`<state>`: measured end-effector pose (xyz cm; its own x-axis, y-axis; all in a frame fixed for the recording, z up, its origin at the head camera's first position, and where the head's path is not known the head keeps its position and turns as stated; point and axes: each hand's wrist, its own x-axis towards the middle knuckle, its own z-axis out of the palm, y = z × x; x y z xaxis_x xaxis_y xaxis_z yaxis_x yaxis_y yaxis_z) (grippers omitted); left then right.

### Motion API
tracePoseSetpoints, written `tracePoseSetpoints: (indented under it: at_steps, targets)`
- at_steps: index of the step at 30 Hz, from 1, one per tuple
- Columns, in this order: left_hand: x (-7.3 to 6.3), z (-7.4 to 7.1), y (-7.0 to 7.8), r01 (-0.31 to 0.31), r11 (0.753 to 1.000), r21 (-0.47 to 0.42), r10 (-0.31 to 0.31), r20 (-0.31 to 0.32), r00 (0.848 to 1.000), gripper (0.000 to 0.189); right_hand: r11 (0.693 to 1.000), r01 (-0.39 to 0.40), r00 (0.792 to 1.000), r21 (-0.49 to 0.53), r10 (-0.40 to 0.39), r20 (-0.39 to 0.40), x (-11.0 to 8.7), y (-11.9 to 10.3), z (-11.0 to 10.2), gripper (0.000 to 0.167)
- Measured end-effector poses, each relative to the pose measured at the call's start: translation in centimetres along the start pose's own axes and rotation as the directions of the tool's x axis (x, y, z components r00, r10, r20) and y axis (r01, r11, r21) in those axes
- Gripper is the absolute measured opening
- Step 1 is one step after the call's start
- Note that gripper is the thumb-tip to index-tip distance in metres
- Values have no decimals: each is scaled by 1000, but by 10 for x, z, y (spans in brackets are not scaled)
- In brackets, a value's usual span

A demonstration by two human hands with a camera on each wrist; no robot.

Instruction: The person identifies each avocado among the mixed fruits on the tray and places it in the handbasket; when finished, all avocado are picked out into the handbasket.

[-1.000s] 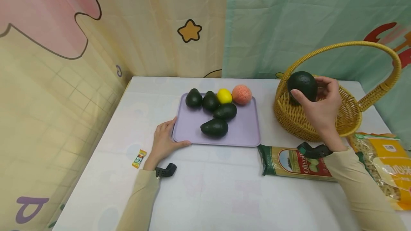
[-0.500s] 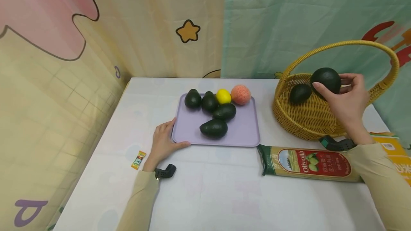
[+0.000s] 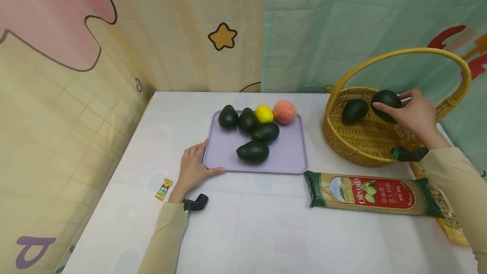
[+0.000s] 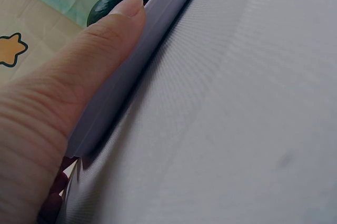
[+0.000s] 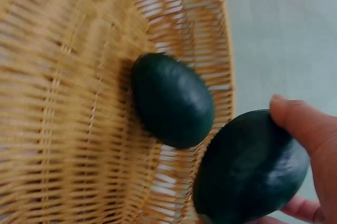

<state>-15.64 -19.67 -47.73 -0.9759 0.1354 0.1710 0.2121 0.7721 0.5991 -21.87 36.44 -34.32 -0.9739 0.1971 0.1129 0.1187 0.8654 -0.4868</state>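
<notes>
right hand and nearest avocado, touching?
Touching. The right wrist view shows the right hand gripping the avocado, pressed on its skin with no gap.

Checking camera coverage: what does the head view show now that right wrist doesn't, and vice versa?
Only head, mainly: the left hand touching the rectangular lilac tray, with four dark-green avocados, a yellow lemon-like fruit and a round pink ball; a long green-and-red pasta pack; a small yellow-and-green wrapper; a partly hidden yellow bag.

Only right wrist: no extra object, just a closer angle on the dark-green oval avocado gripped by the right hand.

Both: that avocado, the right hand, the golden wicker basket and the second dark-green avocado inside it.
</notes>
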Motion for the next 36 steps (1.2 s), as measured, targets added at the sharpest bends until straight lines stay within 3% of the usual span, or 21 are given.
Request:
tracePoseSetpoints:
  at_steps: [4,9,13,28,36]
  targets:
    - [0,0,0,-1,1000,2,1,0,1000,109,999,-12,997,-40,15,81,6,10,2,89]
    - [1,0,-1,2,1000,6,-2,-1,1000,109,996,-25,992,-84,35,121,12,16,5,72]
    - [0,0,-1,3,1000,7,-3,-1,1000,109,992,-42,986,-119,60,153,14,17,7,69]
    - [1,1,-1,6,1000,7,-6,-1,1000,109,989,-46,966,-140,80,247,20,21,14,90]
    - [0,2,-1,15,1000,12,-15,6,1000,109,994,-61,964,-88,82,252,26,26,22,61]
